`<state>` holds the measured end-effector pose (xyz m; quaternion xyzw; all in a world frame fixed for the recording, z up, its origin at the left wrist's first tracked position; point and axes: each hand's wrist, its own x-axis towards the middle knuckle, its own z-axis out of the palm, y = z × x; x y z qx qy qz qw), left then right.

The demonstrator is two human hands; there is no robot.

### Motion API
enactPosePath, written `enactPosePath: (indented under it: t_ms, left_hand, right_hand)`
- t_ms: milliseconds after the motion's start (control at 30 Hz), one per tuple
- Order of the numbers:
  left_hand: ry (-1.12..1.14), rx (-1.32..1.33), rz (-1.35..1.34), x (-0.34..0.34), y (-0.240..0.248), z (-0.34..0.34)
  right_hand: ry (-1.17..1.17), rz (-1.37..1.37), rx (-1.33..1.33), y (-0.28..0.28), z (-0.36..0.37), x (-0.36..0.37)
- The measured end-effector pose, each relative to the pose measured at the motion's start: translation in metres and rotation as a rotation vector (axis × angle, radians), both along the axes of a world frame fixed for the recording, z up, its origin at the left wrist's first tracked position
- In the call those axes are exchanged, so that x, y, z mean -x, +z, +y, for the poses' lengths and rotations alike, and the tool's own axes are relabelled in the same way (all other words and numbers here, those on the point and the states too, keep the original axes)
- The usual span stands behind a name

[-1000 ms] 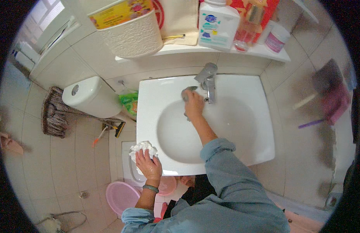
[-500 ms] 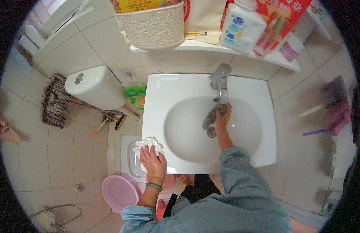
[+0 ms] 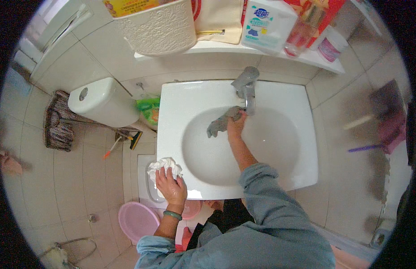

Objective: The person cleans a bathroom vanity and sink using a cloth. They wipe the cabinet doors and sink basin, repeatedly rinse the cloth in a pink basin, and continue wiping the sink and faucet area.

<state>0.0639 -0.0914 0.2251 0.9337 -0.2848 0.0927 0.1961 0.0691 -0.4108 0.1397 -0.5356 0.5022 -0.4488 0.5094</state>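
My right hand (image 3: 236, 124) reaches over the white washbasin (image 3: 279, 96) and grips a wet-looking grey cloth (image 3: 220, 123). The cloth hangs leftward from my fingers, above the basin's far left part. Right beside that hand is the spout of the grey tap (image 3: 246, 87). At the basin's front left corner my left hand (image 3: 173, 188) has its fingers curled over a crumpled white cloth (image 3: 165, 166), which lies partly past the edge. My right forearm crosses the bowl, and the drain does not show.
A white shelf (image 3: 208, 50) above the basin carries an embossed cream basket (image 3: 158, 31), a white bottle (image 3: 267, 27) and other goods. Left are a toilet tank (image 3: 102, 103), a mop (image 3: 59, 121) and a small squeegee (image 3: 135, 140). A pink basin (image 3: 138, 222) stands on the floor.
My right hand has moved left of the tap, and the grey cloth has swung leftward with it. My left hand stays on the white cloth. The view has shifted slightly.
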Motion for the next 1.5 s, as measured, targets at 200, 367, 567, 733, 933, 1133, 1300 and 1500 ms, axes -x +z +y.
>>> enactPosePath:
  t_ms: [200,367,567,733,933,1133,1300,1500]
  left_hand:
    - [-0.023,0.01,0.019,0.004,0.0,-0.01]
    - [0.003,-0.028,-0.021,0.004,0.001,-0.005]
    - [0.013,-0.034,0.001,0.003,0.004,-0.01]
    - [-0.004,-0.033,-0.023,0.004,-0.002,-0.015]
    - [0.018,-0.092,-0.013,-0.001,-0.006,-0.002]
    - [-0.033,-0.045,0.003,0.004,-0.002,-0.009]
    - [-0.016,-0.009,0.005,0.0,0.004,-0.004]
    - [-0.006,0.034,0.023,0.001,0.007,-0.013]
  right_hand:
    - [0.05,0.221,0.22,-0.004,0.026,-0.021]
    - [0.849,0.228,0.286,0.017,0.1,-0.013]
    - [1.648,0.364,0.102,0.036,0.109,0.075]
    - [1.092,0.334,0.26,0.022,0.123,0.041]
    - [0.671,0.625,1.058,0.009,0.049,0.009]
    - [0.91,1.056,1.336,-0.003,-0.075,0.118]
    - [0.965,1.565,0.589,0.032,-0.071,0.207]
    - [1.506,1.02,0.044,0.011,-0.005,0.221]
